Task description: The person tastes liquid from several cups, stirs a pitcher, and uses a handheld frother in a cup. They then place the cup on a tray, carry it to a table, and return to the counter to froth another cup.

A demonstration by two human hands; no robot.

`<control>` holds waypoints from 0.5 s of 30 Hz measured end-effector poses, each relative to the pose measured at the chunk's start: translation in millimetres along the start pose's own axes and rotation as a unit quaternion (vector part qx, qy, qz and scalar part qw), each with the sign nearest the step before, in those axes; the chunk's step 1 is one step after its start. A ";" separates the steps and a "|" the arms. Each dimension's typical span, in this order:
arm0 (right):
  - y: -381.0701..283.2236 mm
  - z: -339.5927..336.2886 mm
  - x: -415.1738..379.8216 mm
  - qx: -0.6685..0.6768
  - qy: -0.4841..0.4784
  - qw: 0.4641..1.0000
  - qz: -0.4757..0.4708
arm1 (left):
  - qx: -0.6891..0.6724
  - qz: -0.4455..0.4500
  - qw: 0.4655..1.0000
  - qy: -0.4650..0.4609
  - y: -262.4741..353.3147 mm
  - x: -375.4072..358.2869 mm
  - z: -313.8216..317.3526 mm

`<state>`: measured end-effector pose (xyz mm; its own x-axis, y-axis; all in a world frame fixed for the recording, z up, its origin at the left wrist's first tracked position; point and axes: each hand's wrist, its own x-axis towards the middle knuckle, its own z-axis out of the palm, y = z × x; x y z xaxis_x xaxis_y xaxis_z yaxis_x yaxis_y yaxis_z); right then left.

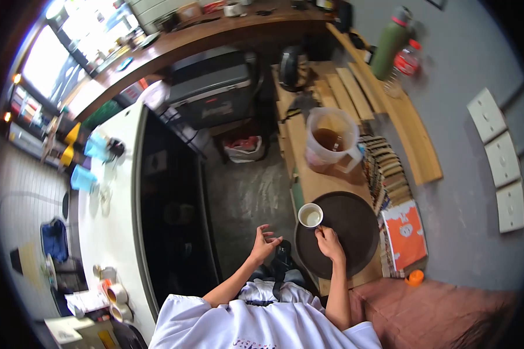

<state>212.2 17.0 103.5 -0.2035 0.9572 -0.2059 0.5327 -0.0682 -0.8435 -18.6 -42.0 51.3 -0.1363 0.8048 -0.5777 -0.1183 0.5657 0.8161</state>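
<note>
My right hand [330, 243] grips the handle of a small white cup [310, 216], which has a pale liquid or light bottom inside. The cup is at the left part of a round dark tray [355, 232] on the wooden bench; whether it touches the tray I cannot tell. Over the floor, left of the tray, my left hand [264, 244] has its fingers apart and holds nothing. Beyond the tray stands a translucent pitcher [331, 139] with brown liquid in it.
An orange-and-white booklet [404, 235] and an orange cap [414, 278] lie right of the tray. A green bottle [390, 46] and a plastic bottle [407, 60] stand by the wall. At left is a white counter [116, 232] with blue cups [84, 178].
</note>
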 end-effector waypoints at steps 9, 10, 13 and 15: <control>-148.9 139.1 56.6 0.031 -0.312 0.943 -0.108 | -0.096 0.127 0.975 0.154 31.9 -73.3 -120.7; -164.7 158.7 56.8 0.024 -0.340 0.932 -0.127 | -0.109 0.132 0.967 0.186 33.7 -84.8 -135.5; -208.7 215.2 46.2 0.047 -0.416 0.893 -0.162 | -0.173 0.146 0.929 0.293 22.2 -122.8 -184.0; -228.7 252.7 34.1 0.062 -0.469 0.861 -0.186 | -0.234 0.148 0.892 0.357 12.4 -150.3 -213.0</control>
<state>-124.2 -5.8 164.1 -0.9463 0.2746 -0.1707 0.2070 0.1089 -0.9723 -209.0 -194.2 144.5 -0.8023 0.4921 -0.3378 -0.3473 0.0754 0.9347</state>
